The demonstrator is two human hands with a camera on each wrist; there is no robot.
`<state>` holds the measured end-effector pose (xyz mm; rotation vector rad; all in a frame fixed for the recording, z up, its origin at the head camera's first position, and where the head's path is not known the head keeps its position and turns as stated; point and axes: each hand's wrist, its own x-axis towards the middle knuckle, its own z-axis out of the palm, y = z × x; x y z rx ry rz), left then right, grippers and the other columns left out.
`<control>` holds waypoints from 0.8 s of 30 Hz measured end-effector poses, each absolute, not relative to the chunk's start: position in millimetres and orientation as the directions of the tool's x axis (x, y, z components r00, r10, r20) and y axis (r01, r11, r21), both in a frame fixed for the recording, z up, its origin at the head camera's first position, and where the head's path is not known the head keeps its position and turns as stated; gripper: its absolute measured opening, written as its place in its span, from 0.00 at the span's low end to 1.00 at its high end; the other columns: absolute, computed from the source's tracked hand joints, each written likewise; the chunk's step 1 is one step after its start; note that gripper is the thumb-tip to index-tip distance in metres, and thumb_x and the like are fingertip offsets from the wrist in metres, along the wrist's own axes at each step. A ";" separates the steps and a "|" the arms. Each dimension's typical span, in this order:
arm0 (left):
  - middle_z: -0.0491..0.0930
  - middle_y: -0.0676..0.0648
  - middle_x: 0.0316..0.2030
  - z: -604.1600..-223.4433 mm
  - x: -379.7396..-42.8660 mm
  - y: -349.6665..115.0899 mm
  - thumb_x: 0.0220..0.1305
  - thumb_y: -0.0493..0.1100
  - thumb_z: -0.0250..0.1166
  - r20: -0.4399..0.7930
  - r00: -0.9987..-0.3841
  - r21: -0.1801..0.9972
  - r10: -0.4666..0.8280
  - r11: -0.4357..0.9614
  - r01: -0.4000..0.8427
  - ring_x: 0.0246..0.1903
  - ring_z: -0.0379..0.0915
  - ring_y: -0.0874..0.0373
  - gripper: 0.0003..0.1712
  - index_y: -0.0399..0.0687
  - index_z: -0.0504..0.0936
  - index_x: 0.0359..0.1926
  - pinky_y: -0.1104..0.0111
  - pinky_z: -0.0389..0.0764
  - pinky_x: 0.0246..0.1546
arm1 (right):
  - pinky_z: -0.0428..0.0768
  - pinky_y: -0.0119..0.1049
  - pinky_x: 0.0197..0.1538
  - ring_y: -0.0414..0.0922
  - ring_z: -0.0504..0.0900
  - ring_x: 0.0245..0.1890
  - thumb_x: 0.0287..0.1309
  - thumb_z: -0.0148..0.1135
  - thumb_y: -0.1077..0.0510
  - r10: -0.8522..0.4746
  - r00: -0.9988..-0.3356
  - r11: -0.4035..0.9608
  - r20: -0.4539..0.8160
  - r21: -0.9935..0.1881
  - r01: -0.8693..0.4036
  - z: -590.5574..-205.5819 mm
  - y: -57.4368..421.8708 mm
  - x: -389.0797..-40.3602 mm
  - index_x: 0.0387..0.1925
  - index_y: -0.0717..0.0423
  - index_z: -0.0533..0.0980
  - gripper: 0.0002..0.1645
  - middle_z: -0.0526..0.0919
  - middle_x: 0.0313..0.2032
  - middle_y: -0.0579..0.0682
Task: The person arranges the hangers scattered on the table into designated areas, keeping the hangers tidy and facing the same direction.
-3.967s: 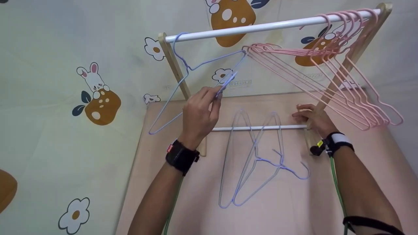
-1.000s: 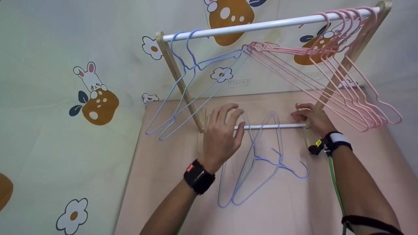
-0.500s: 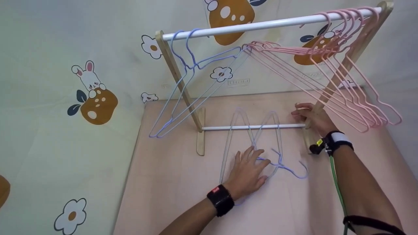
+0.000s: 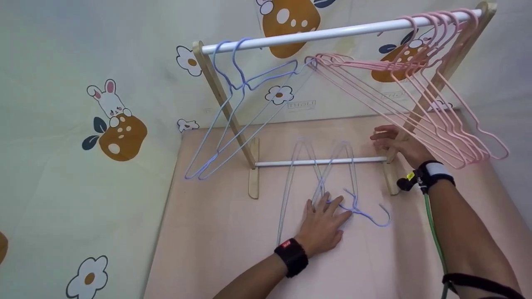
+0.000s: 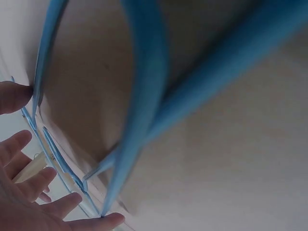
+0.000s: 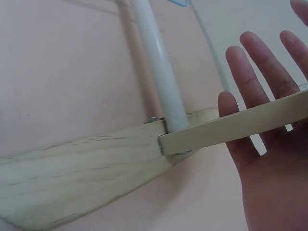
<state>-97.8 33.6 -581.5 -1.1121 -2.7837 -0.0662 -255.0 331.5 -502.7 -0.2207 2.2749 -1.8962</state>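
My left hand [image 4: 324, 228] lies with spread fingers over two blue wire hangers [image 4: 366, 217] on the pink tabletop. Blue wire [image 5: 144, 72] crosses close to the lens in the left wrist view, and its thumb and fingertips meet thinner lengths of it. My right hand [image 4: 416, 153] is at the lower part of the rack's right wooden post [image 4: 430, 93]. In the right wrist view its fairly straight fingers [image 6: 250, 79] pass behind that post. Two blue hangers [image 4: 242, 85] hang from the white upper bar [image 4: 332, 32], at its left end.
Several pink hangers [image 4: 382, 65] hang at the bar's right end, their lower parts above my right forearm. A white lower bar [image 4: 272, 163] joins the wooden feet [image 4: 253, 185]. A patterned wall [image 4: 145, 58] stands behind the table [image 4: 216, 232].
A second blue hanger has gone onto the upper bar. My left hand let go of it and came down and right to the hangers on the table. My right hand stays at the post.
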 end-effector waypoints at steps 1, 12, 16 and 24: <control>0.58 0.46 0.72 -582.2 -98.0 34.1 0.65 0.59 0.60 0.151 -0.719 -0.012 0.679 0.728 0.685 0.70 0.54 0.39 0.31 0.69 0.68 0.68 0.35 0.68 0.53 | 0.76 0.39 0.55 0.59 0.77 0.56 0.65 0.62 0.63 -0.220 -0.975 0.173 -0.019 -0.985 -0.020 -502.6 331.1 -255.9 0.61 0.68 0.70 0.25 0.75 0.56 0.72; 0.59 0.46 0.72 -583.9 -98.5 38.4 0.66 0.59 0.57 0.159 -0.715 -0.061 0.681 0.730 0.681 0.70 0.52 0.38 0.31 0.72 0.66 0.70 0.32 0.67 0.52 | 0.71 0.47 0.58 0.52 0.81 0.52 0.70 0.57 0.57 -0.218 -0.974 0.157 -0.061 -0.987 0.026 -516.6 336.2 -263.5 0.62 0.64 0.70 0.23 0.76 0.56 0.69; 0.58 0.46 0.72 -583.0 -97.6 40.3 0.68 0.60 0.55 0.111 -0.695 -0.148 0.710 0.703 0.695 0.70 0.54 0.38 0.32 0.75 0.61 0.72 0.33 0.70 0.49 | 0.68 0.50 0.59 0.56 0.79 0.54 0.72 0.55 0.54 -0.217 -0.971 0.153 -0.098 -0.986 0.065 -521.3 338.2 -266.0 0.62 0.62 0.70 0.24 0.77 0.57 0.67; 0.59 0.50 0.72 -580.2 -95.6 42.0 0.71 0.62 0.51 0.017 -0.672 -0.284 0.741 0.648 0.707 0.69 0.56 0.42 0.30 0.75 0.60 0.72 0.35 0.73 0.48 | 0.69 0.47 0.58 0.57 0.78 0.54 0.73 0.53 0.52 -0.224 -0.971 0.168 -0.089 -0.984 0.051 -521.8 340.1 -265.0 0.61 0.62 0.71 0.23 0.78 0.56 0.66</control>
